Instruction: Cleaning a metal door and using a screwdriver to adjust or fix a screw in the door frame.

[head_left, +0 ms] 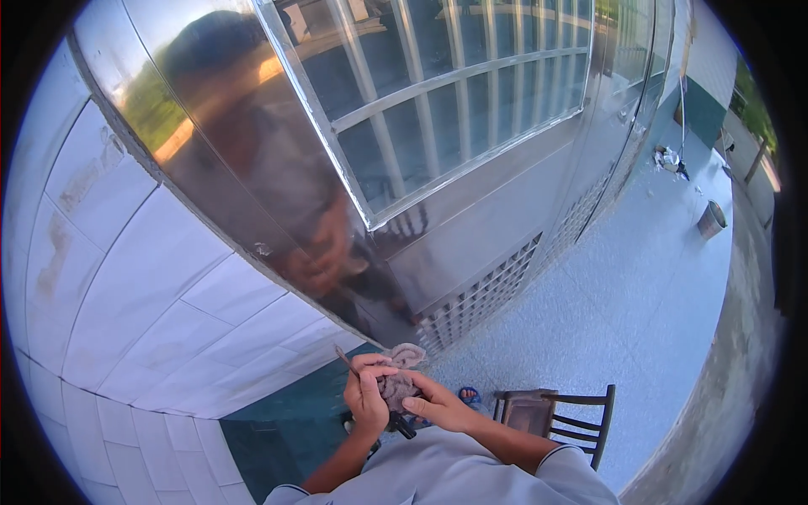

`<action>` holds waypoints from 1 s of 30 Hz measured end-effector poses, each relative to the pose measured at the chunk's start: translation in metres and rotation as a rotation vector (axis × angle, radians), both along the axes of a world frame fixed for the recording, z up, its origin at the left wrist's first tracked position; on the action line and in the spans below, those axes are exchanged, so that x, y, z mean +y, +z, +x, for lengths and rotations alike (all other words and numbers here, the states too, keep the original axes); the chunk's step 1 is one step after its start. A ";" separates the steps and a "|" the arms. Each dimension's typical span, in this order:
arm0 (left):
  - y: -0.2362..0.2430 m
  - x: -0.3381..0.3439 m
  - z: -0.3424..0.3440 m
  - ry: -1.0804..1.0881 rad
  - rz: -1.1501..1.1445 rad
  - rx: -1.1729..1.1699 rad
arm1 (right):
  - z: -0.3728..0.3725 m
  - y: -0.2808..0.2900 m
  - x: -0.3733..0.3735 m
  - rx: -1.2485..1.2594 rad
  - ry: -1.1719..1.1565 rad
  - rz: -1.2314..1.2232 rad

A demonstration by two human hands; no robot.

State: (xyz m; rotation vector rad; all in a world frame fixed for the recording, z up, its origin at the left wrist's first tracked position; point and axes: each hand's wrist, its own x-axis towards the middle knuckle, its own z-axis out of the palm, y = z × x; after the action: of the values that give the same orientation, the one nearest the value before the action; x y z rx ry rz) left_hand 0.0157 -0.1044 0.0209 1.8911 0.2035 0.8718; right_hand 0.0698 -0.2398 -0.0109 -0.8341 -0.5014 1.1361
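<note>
My left hand is closed around a bunched grey-brown cloth and a slim tool, whose thin tip sticks out up and to the left. My right hand grips the same cloth from the right, thumb across it. A dark handle-like piece shows below the cloth; I cannot make out whether it belongs to the tool. Both hands are held together in front of my shirt, below a reflective metal door with a barred window.
A wooden chair stands just right of me on the speckled floor, near a blue sandal. A metal bucket and some small clutter lie further right. A white tiled wall is at left.
</note>
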 end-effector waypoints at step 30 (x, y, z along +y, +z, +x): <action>0.037 -0.014 -0.013 -0.227 -0.426 -0.337 | 0.210 0.134 0.056 -1.591 -1.628 0.013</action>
State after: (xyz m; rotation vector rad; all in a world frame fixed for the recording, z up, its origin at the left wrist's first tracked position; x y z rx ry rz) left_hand 0.0026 -0.1184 0.0577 1.3216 -0.0325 0.8947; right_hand 0.2803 -0.1843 0.1230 -1.5256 -0.7674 -1.2125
